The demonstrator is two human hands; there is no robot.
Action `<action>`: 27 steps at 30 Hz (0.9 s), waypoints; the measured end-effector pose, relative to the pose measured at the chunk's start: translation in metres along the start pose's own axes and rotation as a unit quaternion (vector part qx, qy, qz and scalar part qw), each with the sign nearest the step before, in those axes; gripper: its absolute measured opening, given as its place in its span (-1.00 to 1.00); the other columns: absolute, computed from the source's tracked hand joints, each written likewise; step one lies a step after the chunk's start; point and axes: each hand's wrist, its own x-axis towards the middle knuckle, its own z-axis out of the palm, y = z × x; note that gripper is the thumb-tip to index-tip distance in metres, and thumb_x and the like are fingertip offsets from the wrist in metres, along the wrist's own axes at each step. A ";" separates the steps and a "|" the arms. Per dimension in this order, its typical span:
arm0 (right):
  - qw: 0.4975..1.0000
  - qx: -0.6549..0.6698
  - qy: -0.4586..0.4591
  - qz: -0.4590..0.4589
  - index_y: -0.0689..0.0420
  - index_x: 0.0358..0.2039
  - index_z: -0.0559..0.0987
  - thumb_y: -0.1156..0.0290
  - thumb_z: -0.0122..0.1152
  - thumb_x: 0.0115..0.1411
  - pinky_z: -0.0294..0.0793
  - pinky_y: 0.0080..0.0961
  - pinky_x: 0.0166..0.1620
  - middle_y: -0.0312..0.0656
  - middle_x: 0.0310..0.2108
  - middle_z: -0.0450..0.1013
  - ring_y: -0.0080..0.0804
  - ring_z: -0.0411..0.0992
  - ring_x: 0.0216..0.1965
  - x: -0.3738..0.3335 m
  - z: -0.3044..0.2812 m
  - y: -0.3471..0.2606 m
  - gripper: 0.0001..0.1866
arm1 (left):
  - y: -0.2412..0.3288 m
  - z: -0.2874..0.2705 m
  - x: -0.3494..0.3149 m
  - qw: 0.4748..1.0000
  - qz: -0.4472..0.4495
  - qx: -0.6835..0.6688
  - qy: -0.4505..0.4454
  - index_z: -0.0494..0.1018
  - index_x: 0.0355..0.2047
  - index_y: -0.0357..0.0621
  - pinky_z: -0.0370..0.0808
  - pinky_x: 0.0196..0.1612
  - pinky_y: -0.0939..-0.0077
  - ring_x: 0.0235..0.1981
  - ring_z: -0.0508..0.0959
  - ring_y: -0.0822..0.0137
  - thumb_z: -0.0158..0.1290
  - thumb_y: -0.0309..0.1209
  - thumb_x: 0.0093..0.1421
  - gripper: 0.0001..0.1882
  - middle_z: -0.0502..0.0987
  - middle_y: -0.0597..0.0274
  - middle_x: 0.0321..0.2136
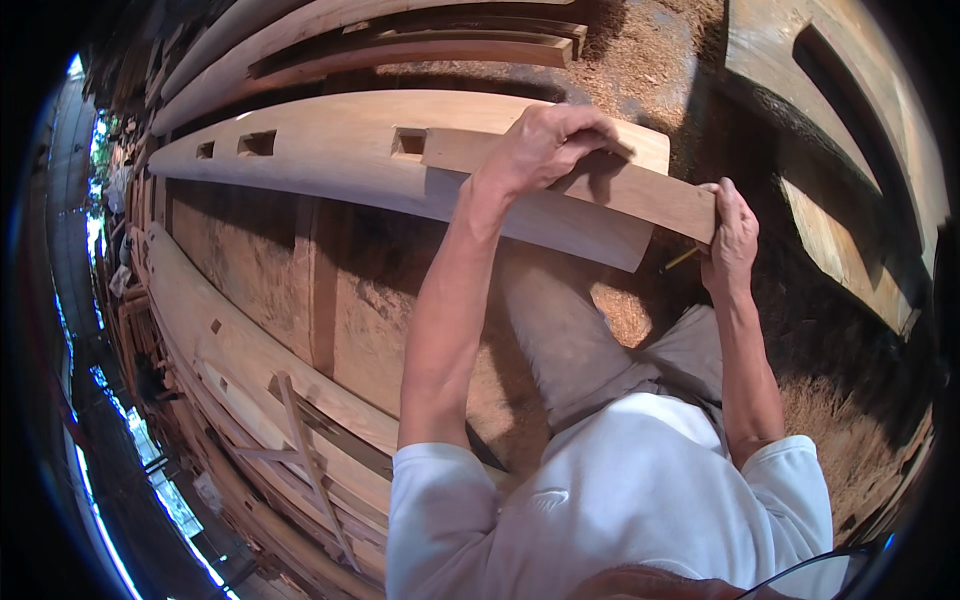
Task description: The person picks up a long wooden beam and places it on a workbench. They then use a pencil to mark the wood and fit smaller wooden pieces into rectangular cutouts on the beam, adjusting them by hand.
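A flat wooden board (650, 198) lies slantwise on the end of a long pale timber beam (330, 120) with rectangular mortises cut in its top. Over the board my left hand (540, 145) is closed, its fingers curled round a thin brown piece of wood (618, 150) that shows only in part. At the board's right end, my right hand (734, 235) grips the end edge, with the thumb at the top corner. A yellow pencil (682, 261) sticks out from beneath the right hand's fingers; how it is held is hidden.
More shaped timbers (430, 50) lie beyond the beam. Long mortised beams (270, 340) and thin strips (305, 460) are stacked at lower left. Large slabs (830, 110) stand at the right. Sawdust (660, 50) covers the ground, and my legs (570, 330) are close below the beam.
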 end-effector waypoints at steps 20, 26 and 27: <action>0.997 -0.060 0.011 -0.051 0.18 -0.27 0.66 0.09 0.07 0.56 0.30 -0.64 -0.30 -0.44 -0.45 0.43 -0.74 0.29 -0.39 0.006 0.005 0.019 -0.57 | -0.028 -0.009 0.001 0.995 -0.057 0.033 -0.069 0.67 -0.12 -0.17 0.59 -0.06 0.46 -0.22 0.67 0.41 0.27 -0.48 0.30 -0.84 0.73 0.22 -0.27; 0.995 -0.070 0.034 -0.055 0.18 -0.28 0.65 0.09 0.07 0.56 0.30 -0.63 -0.29 -0.44 -0.44 0.44 -0.73 0.29 -0.38 0.014 0.003 0.035 -0.57 | -0.021 -0.010 -0.002 0.996 -0.028 0.065 -0.059 0.64 -0.12 -0.20 0.59 -0.11 0.44 -0.26 0.66 0.37 0.25 -0.51 0.30 -0.84 0.71 0.19 -0.30; 0.998 -0.043 0.032 -0.042 0.18 -0.29 0.65 0.10 0.08 0.56 0.29 -0.63 -0.29 -0.45 -0.44 0.43 -0.72 0.29 -0.37 0.012 0.006 0.032 -0.58 | -0.018 -0.010 -0.002 0.993 -0.020 0.096 -0.059 0.63 -0.12 -0.21 0.59 -0.11 0.44 -0.26 0.66 0.36 0.25 -0.51 0.30 -0.85 0.71 0.18 -0.31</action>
